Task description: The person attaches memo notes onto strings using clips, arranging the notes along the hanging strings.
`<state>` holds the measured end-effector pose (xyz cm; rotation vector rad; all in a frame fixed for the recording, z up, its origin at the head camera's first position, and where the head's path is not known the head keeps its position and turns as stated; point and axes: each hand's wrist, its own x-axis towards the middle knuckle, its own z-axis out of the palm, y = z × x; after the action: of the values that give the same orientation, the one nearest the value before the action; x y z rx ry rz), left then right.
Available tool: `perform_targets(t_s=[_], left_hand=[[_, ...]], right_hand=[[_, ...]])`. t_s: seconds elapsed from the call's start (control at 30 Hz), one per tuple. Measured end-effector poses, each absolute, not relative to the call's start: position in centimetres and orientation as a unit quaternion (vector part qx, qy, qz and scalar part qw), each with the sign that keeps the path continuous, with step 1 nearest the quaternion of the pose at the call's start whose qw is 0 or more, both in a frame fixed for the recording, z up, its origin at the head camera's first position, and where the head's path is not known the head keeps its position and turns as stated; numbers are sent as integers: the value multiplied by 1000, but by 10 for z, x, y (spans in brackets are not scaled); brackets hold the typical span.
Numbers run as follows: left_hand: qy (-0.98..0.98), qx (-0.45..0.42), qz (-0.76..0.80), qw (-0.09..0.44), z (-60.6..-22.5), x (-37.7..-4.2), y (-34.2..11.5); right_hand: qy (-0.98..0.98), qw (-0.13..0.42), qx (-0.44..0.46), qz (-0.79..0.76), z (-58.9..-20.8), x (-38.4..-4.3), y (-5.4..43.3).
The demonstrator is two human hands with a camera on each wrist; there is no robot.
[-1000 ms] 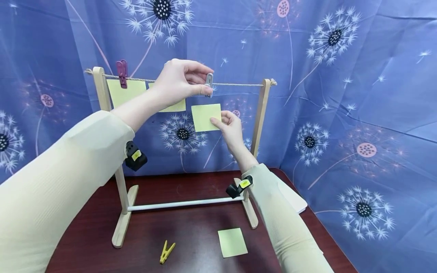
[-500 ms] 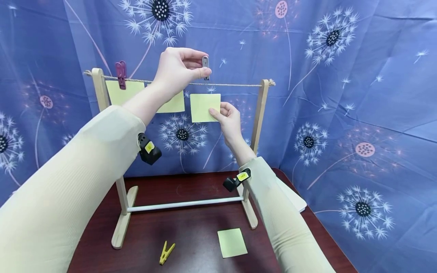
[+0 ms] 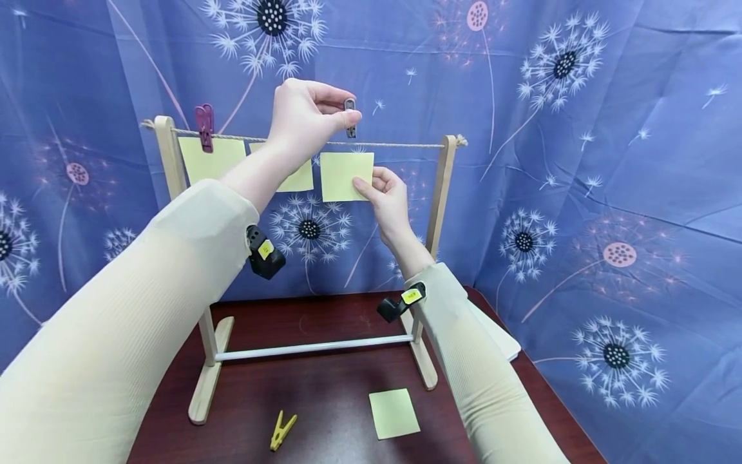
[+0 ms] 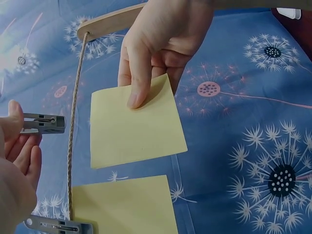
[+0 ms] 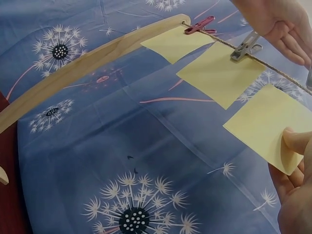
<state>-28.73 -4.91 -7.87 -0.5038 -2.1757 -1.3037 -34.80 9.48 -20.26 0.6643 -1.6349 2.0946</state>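
While a yellow plastic clothespin (image 3: pixel 277 438) and a loose square of pale yellow paper (image 3: pixel 395 414) lie on the near part of the dark red counter (image 3: pixel 330 393), the change is above them. Thumb against fingers, the right hand (image 3: pixel 391 203) grips a square pale yellow note (image 3: pixel 339 177) by its right side; it has raised it, so its top edge is just below the thin tan cord (image 3: pixel 400 144), closer than a second ago but not touching. The left hand (image 3: pixel 304 116) has lifted too, pinching a small grey clothespin (image 3: pixel 351 131) just above the cord, apart from it. Note and clip seem nearly lined up, the fastening not yet made. Farther left along the cord hang a purple-clipped note (image 3: pixel 211 164) and a grey-clipped note (image 5: pixel 224 75), before a blue dandelion-print curtain (image 3: pixel 666 258).
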Motion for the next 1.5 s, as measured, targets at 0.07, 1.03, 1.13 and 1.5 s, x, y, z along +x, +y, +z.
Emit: perform_targets(t_s=[0.07, 1.03, 1.13, 1.5], left_hand=[[-812, -182, -477, 284, -78, -287, -48], [-815, -170, -452, 322, -87, -291, -47], [-817, -165, -451, 319, -87, -292, -46], [-839, -154, -423, 306, -92, -294, -43]], right_hand=[[-581, 201, 239, 751, -202, -348, 95], [-579, 199, 249, 750, -200, -347, 94], [-579, 200, 249, 751, -199, -347, 94], [-578, 197, 248, 752, -198, -347, 93]])
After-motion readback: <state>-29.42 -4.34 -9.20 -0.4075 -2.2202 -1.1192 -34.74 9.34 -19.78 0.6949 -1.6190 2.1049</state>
